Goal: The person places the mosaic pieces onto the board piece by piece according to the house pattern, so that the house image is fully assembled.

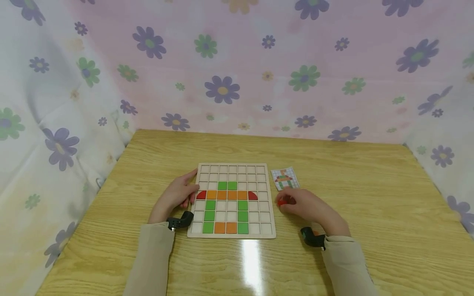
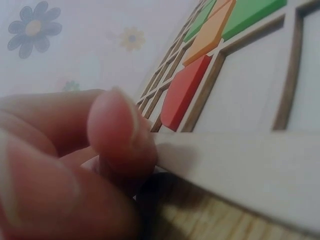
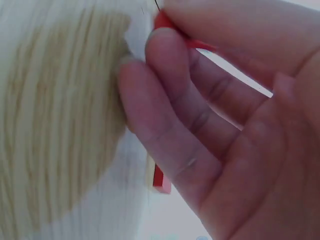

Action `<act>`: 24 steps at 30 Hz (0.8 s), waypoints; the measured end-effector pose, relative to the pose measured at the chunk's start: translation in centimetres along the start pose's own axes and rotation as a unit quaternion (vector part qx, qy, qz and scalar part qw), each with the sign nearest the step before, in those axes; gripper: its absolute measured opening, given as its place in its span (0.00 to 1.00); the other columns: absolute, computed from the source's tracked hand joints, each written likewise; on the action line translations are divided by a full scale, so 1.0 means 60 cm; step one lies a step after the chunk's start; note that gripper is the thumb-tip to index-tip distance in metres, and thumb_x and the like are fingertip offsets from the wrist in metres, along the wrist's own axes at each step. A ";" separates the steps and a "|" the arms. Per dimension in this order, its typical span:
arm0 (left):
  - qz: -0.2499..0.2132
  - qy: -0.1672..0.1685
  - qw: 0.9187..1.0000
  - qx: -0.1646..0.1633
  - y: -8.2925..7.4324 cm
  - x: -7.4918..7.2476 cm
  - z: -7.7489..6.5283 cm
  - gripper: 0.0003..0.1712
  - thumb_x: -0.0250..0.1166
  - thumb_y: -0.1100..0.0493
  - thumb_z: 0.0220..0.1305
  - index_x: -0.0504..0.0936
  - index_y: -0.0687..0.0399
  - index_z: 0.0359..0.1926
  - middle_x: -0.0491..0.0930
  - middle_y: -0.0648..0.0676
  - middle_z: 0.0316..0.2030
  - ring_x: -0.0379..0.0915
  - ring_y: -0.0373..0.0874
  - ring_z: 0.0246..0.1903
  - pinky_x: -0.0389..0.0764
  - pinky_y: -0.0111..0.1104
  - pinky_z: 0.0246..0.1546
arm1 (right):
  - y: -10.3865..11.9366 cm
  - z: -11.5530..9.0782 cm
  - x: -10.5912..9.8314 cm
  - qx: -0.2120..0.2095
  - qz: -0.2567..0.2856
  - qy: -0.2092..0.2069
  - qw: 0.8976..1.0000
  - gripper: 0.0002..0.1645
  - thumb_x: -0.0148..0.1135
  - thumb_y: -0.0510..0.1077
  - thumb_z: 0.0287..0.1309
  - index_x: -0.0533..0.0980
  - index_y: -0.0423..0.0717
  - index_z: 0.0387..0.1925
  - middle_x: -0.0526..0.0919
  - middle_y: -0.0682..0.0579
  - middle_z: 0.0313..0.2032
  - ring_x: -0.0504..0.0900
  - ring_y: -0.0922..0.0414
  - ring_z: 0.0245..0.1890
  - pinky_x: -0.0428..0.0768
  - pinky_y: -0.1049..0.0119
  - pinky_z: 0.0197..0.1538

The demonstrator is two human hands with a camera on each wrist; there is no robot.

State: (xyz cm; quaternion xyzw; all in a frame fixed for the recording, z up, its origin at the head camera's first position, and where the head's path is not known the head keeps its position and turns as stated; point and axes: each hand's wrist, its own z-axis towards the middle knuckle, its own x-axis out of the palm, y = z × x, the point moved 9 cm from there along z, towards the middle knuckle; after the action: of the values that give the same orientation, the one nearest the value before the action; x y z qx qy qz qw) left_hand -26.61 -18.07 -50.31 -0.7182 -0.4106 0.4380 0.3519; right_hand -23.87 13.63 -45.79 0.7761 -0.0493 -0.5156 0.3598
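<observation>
A light wooden grid board [image 1: 258, 228] lies on the table, with green, orange and red pieces set in its squares. My left hand [image 1: 177, 194] rests at the board's left rim, its fingertips touching the edge near the red rounded piece [image 2: 185, 92]. To the right of the board, my right hand [image 1: 305, 205] is low over the table. Its thumb and fingertips pinch a small red block [image 3: 165, 21], largely covered by the fingers. Behind the lower fingers, another red piece [image 3: 161, 180] shows partly in the right wrist view.
A small pattern card [image 1: 284, 178] with a coloured grid figure lies just beyond my right hand. The wooden table [image 1: 333, 172] meets flowered cloth [image 1: 255, 61] at its back and sides. Each wrist wears a black camera [image 1: 312, 237].
</observation>
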 end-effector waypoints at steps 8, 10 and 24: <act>0.001 -0.001 1.000 -0.010 0.003 0.000 -0.001 0.36 0.53 0.58 0.61 0.51 0.33 0.67 0.71 0.58 0.13 0.58 0.42 0.06 0.62 0.29 0.07 | 0.017 0.016 -0.004 0.001 -0.004 -0.032 0.999 0.11 0.58 0.47 0.57 0.77 0.56 0.43 0.75 0.60 0.30 0.71 0.61 0.30 0.71 0.65 0.34; -0.001 0.000 1.000 -0.010 0.003 0.000 0.000 0.35 0.53 0.58 0.61 0.51 0.33 0.67 0.71 0.58 0.14 0.58 0.42 0.06 0.62 0.29 0.07 | 0.026 0.023 -0.006 0.004 -0.001 -0.043 0.999 0.11 0.59 0.47 0.56 0.77 0.55 0.42 0.75 0.60 0.30 0.71 0.61 0.30 0.71 0.65 0.35; -0.006 -0.001 1.000 0.003 0.000 -0.001 -0.001 0.35 0.53 0.58 0.61 0.53 0.33 0.66 0.71 0.58 0.13 0.57 0.42 0.06 0.61 0.29 0.07 | 0.079 0.084 0.020 0.002 0.028 -0.049 0.998 0.07 0.60 0.46 0.55 0.77 0.55 0.37 0.79 0.61 0.31 0.74 0.61 0.33 0.73 0.63 0.40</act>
State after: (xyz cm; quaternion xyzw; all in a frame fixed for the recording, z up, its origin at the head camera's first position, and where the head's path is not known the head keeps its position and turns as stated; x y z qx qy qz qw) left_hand -26.58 -18.13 -50.29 -0.7142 -0.4140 0.4376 0.3565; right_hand -26.15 7.03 -44.85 0.7488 -0.0898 -0.5429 0.3695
